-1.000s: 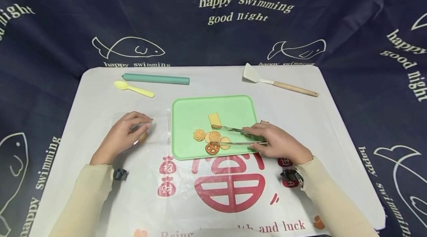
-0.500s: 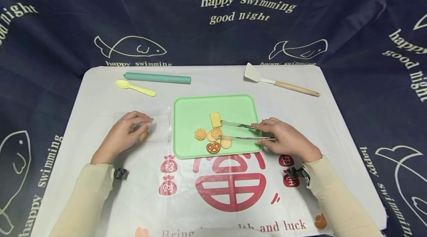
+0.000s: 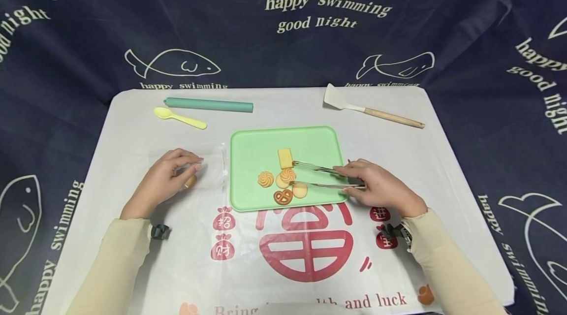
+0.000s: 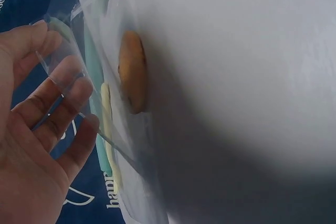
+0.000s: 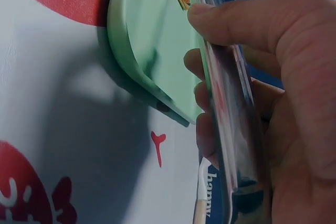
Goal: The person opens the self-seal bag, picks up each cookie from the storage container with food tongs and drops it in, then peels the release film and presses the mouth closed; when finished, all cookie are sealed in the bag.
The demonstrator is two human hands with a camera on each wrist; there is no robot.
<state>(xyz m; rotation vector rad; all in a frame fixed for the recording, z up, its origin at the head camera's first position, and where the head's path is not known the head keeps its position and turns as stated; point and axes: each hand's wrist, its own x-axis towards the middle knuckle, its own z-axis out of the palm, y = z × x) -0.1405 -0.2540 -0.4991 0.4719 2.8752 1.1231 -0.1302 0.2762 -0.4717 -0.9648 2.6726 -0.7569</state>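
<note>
My left hand [image 3: 165, 179] pinches the edge of a clear plastic bag [image 3: 212, 172] between thumb and fingertip, left of the tray. One round cookie [image 4: 133, 74] lies inside the bag. My right hand [image 3: 376, 184] grips metal tongs [image 3: 316, 185], whose two arms stand spread over the green tray [image 3: 248, 150]. The upper tip is right at the rectangular biscuit [image 3: 285, 157]; the lower one overlaps the plain round cookie [image 3: 299, 191]. A pretzel [image 3: 283, 197] and two swirl cookies [image 3: 266, 179] sit close by, one swirl overlapping another round cookie.
Along the back of the white-covered table [image 3: 288, 110] lie a teal rod [image 3: 208, 104], a yellow spoon [image 3: 179, 118] and a white spatula [image 3: 374, 110] with a wooden handle. A dark blue curtain [image 3: 243, 29] hangs behind the table and at its sides.
My right hand has drawn the tongs slightly right and away from me, so the tips have shifted off the pretzel's side toward the rectangular biscuit's right edge. The left hand stays put.
</note>
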